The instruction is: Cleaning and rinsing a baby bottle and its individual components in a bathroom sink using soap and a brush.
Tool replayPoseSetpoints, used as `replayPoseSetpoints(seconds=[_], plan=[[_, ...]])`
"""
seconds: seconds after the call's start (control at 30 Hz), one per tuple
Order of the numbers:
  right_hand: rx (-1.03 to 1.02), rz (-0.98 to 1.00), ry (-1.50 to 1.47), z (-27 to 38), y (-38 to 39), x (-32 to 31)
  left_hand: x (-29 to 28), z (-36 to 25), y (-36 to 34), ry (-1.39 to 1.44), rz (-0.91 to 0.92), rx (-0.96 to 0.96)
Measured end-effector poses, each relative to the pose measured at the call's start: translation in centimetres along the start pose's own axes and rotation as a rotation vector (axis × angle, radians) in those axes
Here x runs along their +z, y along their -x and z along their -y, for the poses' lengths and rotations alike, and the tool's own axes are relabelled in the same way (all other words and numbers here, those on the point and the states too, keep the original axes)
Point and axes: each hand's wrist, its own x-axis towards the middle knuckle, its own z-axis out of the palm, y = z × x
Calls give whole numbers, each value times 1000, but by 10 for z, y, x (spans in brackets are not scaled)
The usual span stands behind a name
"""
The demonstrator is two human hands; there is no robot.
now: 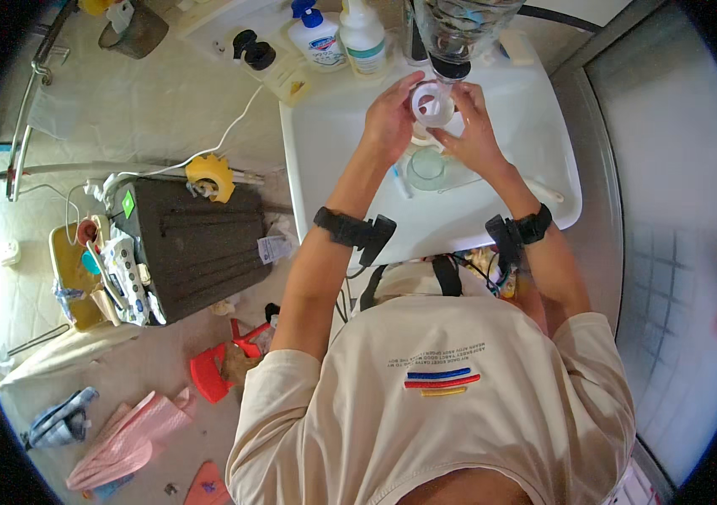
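Observation:
Both of my hands are raised over the white basin (pixel 337 168). My left hand (pixel 389 122) grips the left side of a small white round cup-like piece (pixel 432 103), and my right hand (pixel 474 135) has its fingers on the right side of the same piece. Just above it is a large clear patterned object (pixel 468 25) with a black part (pixel 451 70) at its base. Beneath my hands a pale green glass (pixel 426 172) sits in the basin, beside a thin blue-and-white item (pixel 401 183). Something pale under the cup-like piece is mostly hidden.
Several bottles (pixel 364 46) line the basin's back ledge. A white handled item (pixel 543 187) lies at its right. Leftward are a dark boxy appliance (pixel 190 252), a white cord (pixel 207 151) and a yellow container (pixel 80 286). Cloths (pixel 127 433) lie on the floor. A frosted panel (pixel 670 295) bounds the right.

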Motion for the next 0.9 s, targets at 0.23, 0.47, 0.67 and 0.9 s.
replayPoseSetpoints(seconds=[0.23,0.47,0.67,0.9], plan=[[35,-92,137,5,-9,-4,-4,-12,18,78,-142,17],[66,-6,446,18,-4,-18,-16,-5,24,-16,-261,-51],[839,436,-630,10,-14,-26,-19,-7,28,-22,-281,-68],[613,118,-409,-5,4,-17,-31,14,21,-201,-286,-125]])
